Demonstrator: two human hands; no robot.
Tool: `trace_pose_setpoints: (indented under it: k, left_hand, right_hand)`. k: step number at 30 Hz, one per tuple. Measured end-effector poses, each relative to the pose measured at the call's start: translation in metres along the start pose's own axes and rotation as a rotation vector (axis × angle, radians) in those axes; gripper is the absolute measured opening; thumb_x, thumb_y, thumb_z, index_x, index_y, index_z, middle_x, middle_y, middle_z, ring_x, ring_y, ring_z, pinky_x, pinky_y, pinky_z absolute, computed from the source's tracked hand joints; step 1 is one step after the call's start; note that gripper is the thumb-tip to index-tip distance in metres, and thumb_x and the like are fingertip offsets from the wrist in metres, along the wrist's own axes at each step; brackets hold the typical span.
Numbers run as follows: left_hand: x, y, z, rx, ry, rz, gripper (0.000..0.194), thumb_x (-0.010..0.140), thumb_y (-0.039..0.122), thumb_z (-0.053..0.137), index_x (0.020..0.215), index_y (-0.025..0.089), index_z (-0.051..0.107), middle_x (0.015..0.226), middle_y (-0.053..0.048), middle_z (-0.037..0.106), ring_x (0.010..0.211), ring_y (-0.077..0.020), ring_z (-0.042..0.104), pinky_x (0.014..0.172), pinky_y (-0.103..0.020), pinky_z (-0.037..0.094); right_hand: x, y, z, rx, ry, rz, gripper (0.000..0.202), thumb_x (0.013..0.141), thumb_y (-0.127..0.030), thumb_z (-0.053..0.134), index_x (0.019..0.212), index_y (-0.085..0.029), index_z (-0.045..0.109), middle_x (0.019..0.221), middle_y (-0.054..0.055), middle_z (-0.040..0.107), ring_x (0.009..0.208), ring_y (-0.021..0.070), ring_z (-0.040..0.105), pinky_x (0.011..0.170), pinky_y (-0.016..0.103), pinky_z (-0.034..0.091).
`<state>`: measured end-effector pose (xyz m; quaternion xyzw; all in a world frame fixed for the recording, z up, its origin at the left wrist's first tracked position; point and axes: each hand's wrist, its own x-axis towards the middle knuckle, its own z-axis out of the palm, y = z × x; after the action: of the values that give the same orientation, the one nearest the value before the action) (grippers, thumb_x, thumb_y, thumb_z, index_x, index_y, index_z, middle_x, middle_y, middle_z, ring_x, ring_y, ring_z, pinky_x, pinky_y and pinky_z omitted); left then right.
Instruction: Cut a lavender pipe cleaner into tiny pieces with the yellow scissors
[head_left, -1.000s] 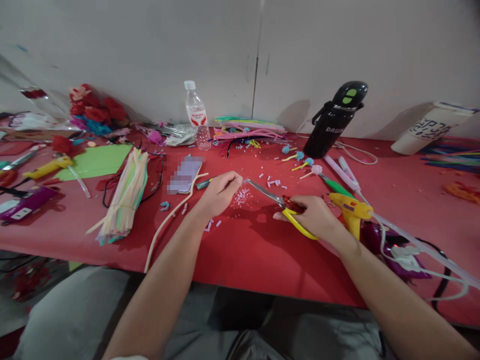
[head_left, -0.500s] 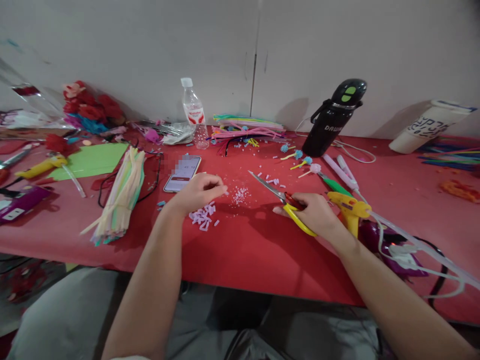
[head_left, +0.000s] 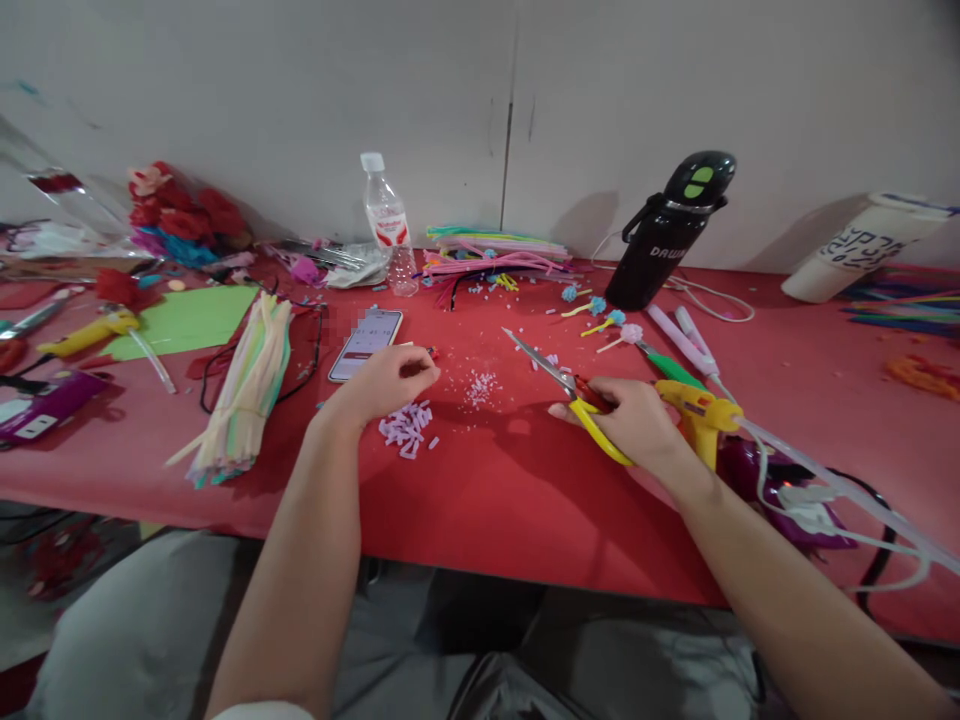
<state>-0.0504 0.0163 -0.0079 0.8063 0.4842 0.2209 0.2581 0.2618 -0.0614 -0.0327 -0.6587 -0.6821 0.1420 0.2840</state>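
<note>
Scissors [head_left: 544, 365] with yellow and red handles are in the right hand [head_left: 619, 420], over the right of the middle of the red table [head_left: 495, 520]. The fingers of that hand are closed round the handles, and the blades, together or nearly so, point away from the person and towards the left. The left hand [head_left: 390, 385] is just in front of the phone [head_left: 367, 345], its fingers curled and the thumb tip close to the forefinger; whether anything is pinched there cannot be told.

Purple bits [head_left: 405, 430] lie in a loose pile just beside the left hand, on its near side, with a few more beyond the blades. Between the hands is a scatter of pale crumbs [head_left: 480, 388]. Left of the phone, a tied bundle [head_left: 247, 390] of pale strips lies near a green sheet [head_left: 199, 318]. Behind the phone stands a clear bottle [head_left: 390, 225], and to its right is a heap of coloured stems [head_left: 499, 262].

Farther right, small blue and pink puffs [head_left: 616, 320] on stalks lie in front of the black flask [head_left: 660, 240], which is upright, as is the white cup [head_left: 855, 250] well apart from it. A yellow glue gun [head_left: 701, 415] is near the right hand.
</note>
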Motion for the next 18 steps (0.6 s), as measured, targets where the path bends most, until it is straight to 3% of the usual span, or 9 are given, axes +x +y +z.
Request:
trace_pose_setpoints:
  k: [2,4,7,9,13,18]
  left_hand:
    - [0.002,0.011,0.005,0.039,-0.009,0.02,0.042,0.084,0.04,0.051,0.049,0.017,0.047,0.047,0.003,0.035,0.044,-0.0083,0.03,0.047,-0.026,0.021]
    - [0.007,0.024,0.012,0.097,-0.055,0.059,0.048,0.085,0.042,0.049,0.046,0.017,0.042,0.044,0.003,0.031,0.043,-0.008,0.026,0.047,-0.027,0.018]
    - [0.026,0.044,0.026,0.182,-0.077,0.1,0.024,0.08,0.035,0.055,0.064,0.019,0.06,0.059,0.0,0.055,0.053,-0.0111,0.046,0.05,-0.025,0.027]
    - [0.044,0.055,0.037,0.235,-0.119,0.056,0.013,0.077,0.032,0.057,0.076,0.022,0.064,0.073,-0.002,0.065,0.063,-0.0143,0.055,0.054,-0.026,0.034]
    - [0.087,0.066,0.063,0.335,-0.106,-0.13,0.027,0.081,0.043,0.051,0.077,0.02,0.063,0.082,-0.008,0.067,0.069,-0.0195,0.061,0.062,-0.031,0.042]
    - [0.119,0.064,0.087,0.353,-0.047,-0.203,0.022,0.081,0.034,0.054,0.095,0.019,0.062,0.108,-0.014,0.064,0.097,-0.0266,0.061,0.08,-0.038,0.047]
  right_hand:
    - [0.001,-0.002,-0.003,0.031,0.063,0.005,0.057,0.066,-0.063,0.065,0.057,-0.02,0.029,0.056,-0.005,0.026,0.054,0.0086,0.023,0.046,0.023,0.02]
    - [0.002,-0.003,-0.006,0.06,0.11,0.015,0.053,0.069,-0.06,0.065,0.058,-0.02,0.03,0.055,-0.005,0.028,0.053,0.0086,0.024,0.047,0.023,0.023]
    - [0.004,-0.002,-0.009,0.076,0.136,0.035,0.049,0.071,-0.056,0.064,0.06,-0.02,0.032,0.055,-0.005,0.031,0.052,0.0086,0.026,0.046,0.023,0.025]
    - [0.005,0.0,-0.008,0.079,0.143,0.038,0.049,0.071,-0.055,0.064,0.06,-0.021,0.032,0.054,-0.005,0.032,0.052,0.0086,0.026,0.046,0.023,0.025]
    - [0.007,0.003,-0.007,0.066,0.156,0.018,0.049,0.07,-0.053,0.066,0.06,-0.021,0.031,0.055,-0.006,0.031,0.053,0.0088,0.026,0.048,0.023,0.025]
    - [0.007,0.002,-0.008,0.113,0.15,-0.003,0.048,0.072,-0.053,0.065,0.06,-0.02,0.032,0.056,-0.005,0.03,0.053,0.009,0.025,0.047,0.023,0.025]
